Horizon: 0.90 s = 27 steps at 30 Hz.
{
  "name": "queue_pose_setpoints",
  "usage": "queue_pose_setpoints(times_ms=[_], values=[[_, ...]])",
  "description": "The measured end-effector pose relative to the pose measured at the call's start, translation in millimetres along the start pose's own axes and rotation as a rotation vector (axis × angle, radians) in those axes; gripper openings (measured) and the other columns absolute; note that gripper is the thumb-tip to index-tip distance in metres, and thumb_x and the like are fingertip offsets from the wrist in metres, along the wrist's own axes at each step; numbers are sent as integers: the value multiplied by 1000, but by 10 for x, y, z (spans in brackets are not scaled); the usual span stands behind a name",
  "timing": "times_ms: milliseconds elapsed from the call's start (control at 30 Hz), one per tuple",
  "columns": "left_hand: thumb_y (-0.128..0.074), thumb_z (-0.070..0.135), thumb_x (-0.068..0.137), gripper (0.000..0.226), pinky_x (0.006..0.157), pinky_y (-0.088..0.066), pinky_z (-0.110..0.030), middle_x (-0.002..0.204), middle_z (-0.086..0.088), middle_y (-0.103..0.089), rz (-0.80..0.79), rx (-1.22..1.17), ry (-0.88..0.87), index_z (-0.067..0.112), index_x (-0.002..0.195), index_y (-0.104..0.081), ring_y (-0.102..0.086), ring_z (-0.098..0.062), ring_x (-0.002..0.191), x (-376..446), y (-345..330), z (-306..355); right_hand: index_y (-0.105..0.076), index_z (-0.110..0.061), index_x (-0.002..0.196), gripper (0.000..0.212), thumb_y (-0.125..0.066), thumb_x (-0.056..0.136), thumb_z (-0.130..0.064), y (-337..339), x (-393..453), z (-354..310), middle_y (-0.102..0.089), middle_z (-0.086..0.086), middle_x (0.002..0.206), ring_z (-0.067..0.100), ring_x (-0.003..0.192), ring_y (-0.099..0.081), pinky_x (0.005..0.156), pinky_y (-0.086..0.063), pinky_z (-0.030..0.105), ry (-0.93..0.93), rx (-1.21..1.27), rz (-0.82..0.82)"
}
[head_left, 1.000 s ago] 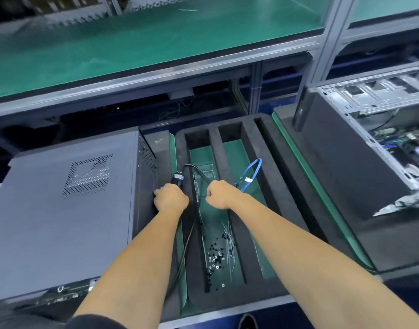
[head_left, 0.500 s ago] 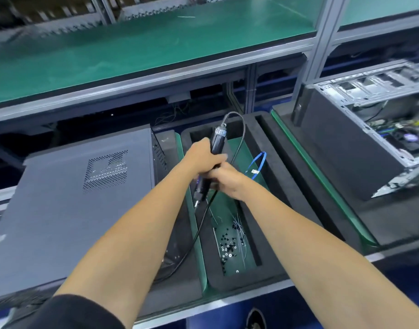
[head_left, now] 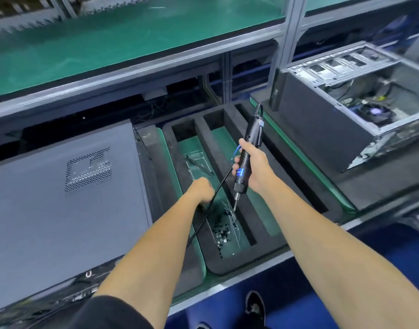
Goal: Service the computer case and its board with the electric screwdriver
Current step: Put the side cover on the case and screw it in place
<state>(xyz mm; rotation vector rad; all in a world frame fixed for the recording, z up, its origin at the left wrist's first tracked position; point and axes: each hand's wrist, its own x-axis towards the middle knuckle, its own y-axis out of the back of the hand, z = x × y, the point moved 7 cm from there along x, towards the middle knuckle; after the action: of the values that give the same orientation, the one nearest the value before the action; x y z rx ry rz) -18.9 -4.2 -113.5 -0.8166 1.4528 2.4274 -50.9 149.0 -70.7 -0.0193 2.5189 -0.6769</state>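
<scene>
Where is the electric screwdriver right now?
The screwdriver is in the right hand, near upright over the black foam tray, bit pointing down toward the loose screws.

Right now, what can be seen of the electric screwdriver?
The electric screwdriver is a slim black tool with a blue band low on its body, a ribbed collar and a thin metal bit. The right hand grips it near upright, bit down over the small black screws in the foam tray. Its black cord passes the left hand.
</scene>
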Motion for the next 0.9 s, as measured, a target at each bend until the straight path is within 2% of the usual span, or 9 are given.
queue_pose_setpoints(times_ms=[167, 333, 400, 467, 567, 667, 767, 833, 900], values=[[-47, 6, 88, 18, 75, -48, -36, 100, -21, -66, 61, 90, -21, -1, 92, -64, -62, -36, 92, 172, -198, -67, -50, -9, 89, 21, -70, 87, -11, 50, 74, 68, -52, 6, 55, 20, 42, -48, 44, -43, 25, -10, -277, -105], [-19, 56, 99, 70, 67, -52, -31, 75, -11, -69, -9, -1123, 17, 4, 88, -63, -64, -19, 64, 214, -103, 134, -49, -4, 97, 31, -70, 75, 2, -55, 140, 88, -55, 3, 48, 18, 41, -48, 43, -43, 25, 0, -565, -201], [-14, 69, 91, 82, 69, -50, -35, 74, -9, -70, -53, -1334, -49, 3, 95, -62, -65, -21, 64, 231, 70, 220, -49, -3, 82, 27, -66, 62, 2, -191, 151, 49, -54, 2, 47, 18, 42, -50, 47, -44, 26, 9, -621, -284], [-19, 75, 87, 84, 60, -44, -33, 71, -6, -67, -93, -1392, -152, 4, 99, -62, -59, -20, 59, 195, 284, 297, -52, -1, 66, 16, -61, 54, 4, -356, 153, 8, -56, 13, 55, 27, 56, -59, 58, -50, 31, 27, -704, -372], [-26, 77, 85, 74, 41, -23, -23, 66, -2, -60, -59, -1357, -194, 14, 81, -66, -45, -13, 47, 109, 566, 301, -60, 15, 102, 43, -56, 60, 12, -599, 157, -56, -66, 30, 95, 34, 96, -69, 87, -54, 41, 39, -746, -464], [-36, 63, 92, 58, 35, -19, -20, 55, 2, -56, 14, -1315, -191, 21, 64, -65, -40, -10, 40, 18, 782, 270, -56, 11, 82, 32, -55, 52, 1, -815, 103, -140, -54, 18, 77, 23, 69, -52, 66, -42, 28, 118, -881, -480], [-43, 40, 94, 46, 35, -24, -18, 51, 0, -55, 42, -1312, -249, 20, 61, -68, -40, -10, 38, -97, 940, 279, -49, -3, 68, 17, -55, 60, 10, -935, 82, -164, -56, 5, 63, 18, 58, -45, 56, -38, 22, 144, -963, -472], [-45, 47, 94, 45, 37, -27, -20, 65, -2, -62, 3, -1401, -349, 21, 70, -71, -42, -11, 41, -204, 1051, 288, -51, -4, 69, 21, -52, 66, 17, -971, 85, -179, -57, -7, 55, 12, 53, -46, 51, -38, 19, 149, -968, -449], [-43, 56, 91, 48, 40, -32, -23, 95, -8, -66, -112, -1432, -506, 18, 92, -72, -48, -15, 46, -361, 1149, 348, -55, 4, 79, 16, -51, 68, 16, -1016, 74, -190, -56, 1, 63, 14, 58, -47, 54, -39, 21, 160, -946, -448]])
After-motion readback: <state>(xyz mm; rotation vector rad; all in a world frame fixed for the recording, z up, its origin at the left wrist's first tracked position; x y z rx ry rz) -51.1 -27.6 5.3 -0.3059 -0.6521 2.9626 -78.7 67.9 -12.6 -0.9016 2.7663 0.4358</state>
